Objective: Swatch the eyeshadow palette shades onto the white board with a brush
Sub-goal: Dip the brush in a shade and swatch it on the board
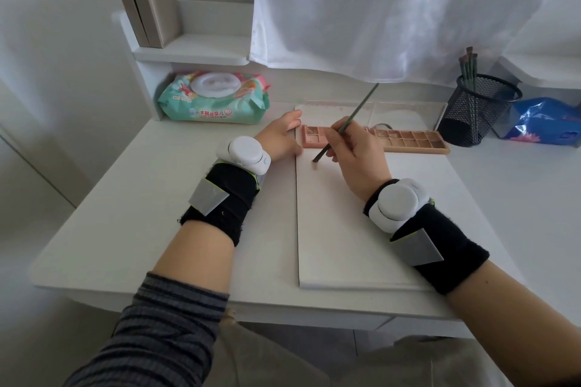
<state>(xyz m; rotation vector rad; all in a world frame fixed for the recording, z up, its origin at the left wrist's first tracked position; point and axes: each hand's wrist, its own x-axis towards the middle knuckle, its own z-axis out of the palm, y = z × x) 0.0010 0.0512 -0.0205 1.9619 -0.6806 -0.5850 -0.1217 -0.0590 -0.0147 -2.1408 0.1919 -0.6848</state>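
While the right hand (355, 154) pinches the brush (345, 122), its tip touches the board (339, 229); the palette (408, 140) lies just beyond; the left hand (279, 138) rests flat at the board's edge.

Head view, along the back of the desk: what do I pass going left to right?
Wipes pack → left hand → brush in the right hand → palette → mesh cup → blue bag.
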